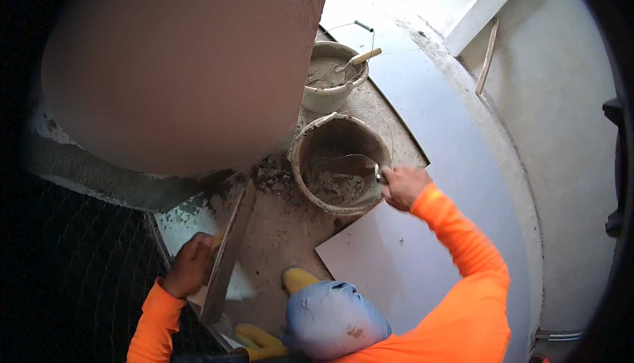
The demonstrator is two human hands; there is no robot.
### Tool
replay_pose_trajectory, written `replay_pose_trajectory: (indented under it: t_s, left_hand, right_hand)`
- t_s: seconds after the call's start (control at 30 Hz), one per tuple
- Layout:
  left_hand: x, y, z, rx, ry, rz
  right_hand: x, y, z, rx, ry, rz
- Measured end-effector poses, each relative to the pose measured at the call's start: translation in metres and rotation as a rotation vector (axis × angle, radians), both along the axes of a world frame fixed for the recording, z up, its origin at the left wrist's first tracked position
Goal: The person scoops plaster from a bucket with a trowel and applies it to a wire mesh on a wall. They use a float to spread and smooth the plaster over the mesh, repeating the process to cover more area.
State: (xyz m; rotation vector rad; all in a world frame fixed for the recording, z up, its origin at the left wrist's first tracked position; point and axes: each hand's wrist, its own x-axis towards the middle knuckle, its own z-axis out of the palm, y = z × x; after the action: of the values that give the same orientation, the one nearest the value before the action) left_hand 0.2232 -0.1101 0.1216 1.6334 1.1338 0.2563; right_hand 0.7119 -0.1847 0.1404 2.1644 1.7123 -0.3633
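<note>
My right hand (pixel 404 188) is closed round the handle of a trowel, at the right rim of the near bucket. The trowel's blade (pixel 350 164) reaches inside that mortar-caked bucket (pixel 305 191), over wet grey mortar (pixel 340 186) at the bottom. On the left, my left hand (pixel 188 267) grips the back of a long plastering float (pixel 228 254), which stands on edge, tilted. Part of its yellowish handle shows by my fingers; the rest is hidden.
Behind stands a second bucket (pixel 323 102) of mortar with another trowel (pixel 366 55) in it. A big rough column (pixel 178 72) fills the upper left. Large grey tiles (pixel 370 244) lie right of the buckets. My bent knee (pixel 333 317) is close below. A wooden stick (pixel 487 56) leans against the wall.
</note>
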Motion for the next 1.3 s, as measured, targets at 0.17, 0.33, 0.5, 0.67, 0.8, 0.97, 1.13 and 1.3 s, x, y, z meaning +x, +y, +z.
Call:
replay_pose_trajectory:
  t_s: [0.17,0.33,0.5,0.67,0.8,0.97,1.13,1.3]
  left_hand:
    - [-0.021,-0.022,0.028,-0.198,0.049,0.298]
    - [-0.047,-0.038,0.029,-0.065,0.123,0.237]
    - [-0.049,-0.042,0.009,0.19,0.129,0.137]
    - [-0.011,-0.021,-0.03,0.011,0.085,0.021]
    - [0.058,-0.002,-0.076,-0.062,-0.027,0.013]
    - [0.133,0.015,-0.124,-0.098,-0.147,-0.033]
    - [0.196,-0.007,-0.155,-0.505,-0.562,0.289]
    - [0.246,-0.012,-0.17,-0.598,-0.309,0.404]
  right_hand:
    - [0.004,0.071,0.014,-0.182,-0.157,0.265]
    - [-0.018,0.09,0.016,-0.355,-0.298,0.614]
    - [-0.001,0.09,0.026,-0.352,-0.1,0.451]
    - [0.057,0.066,0.011,-0.322,0.379,0.229]
    - [0.081,0.007,-0.03,-0.281,0.778,-0.241]
    - [0.057,-0.056,-0.072,0.308,0.737,-0.238]
    - [0.031,-0.071,-0.08,0.334,0.779,-0.445]
    - [0.021,-0.075,-0.078,0.452,0.842,-0.5]
